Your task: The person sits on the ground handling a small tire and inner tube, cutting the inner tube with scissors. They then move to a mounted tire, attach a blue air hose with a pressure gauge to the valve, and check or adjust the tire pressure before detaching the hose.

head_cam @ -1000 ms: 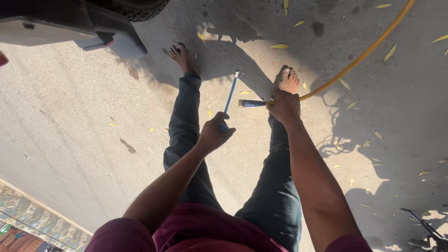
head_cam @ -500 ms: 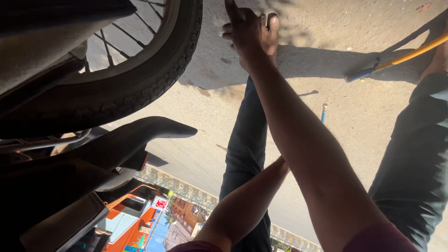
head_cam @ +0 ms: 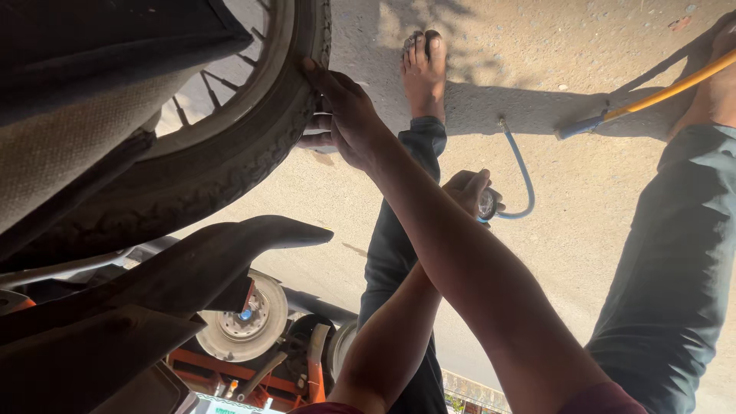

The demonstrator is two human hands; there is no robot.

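The tyre (head_cam: 230, 165) and the dark fender (head_cam: 192, 276) below it block the left. Right of the tyre lies open pavement (head_cam: 583, 199), crossed only by a blue hose (head_cam: 521, 165).

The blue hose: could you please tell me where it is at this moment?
In the head view the blue hose curves over the concrete ground right of centre, from the left hand up towards the yellow hose, beside the bare foot.

Orange cart (head_cam: 253, 360) with small wheel (head_cam: 244, 316); sunlit concrete ground (head_cam: 583, 230).
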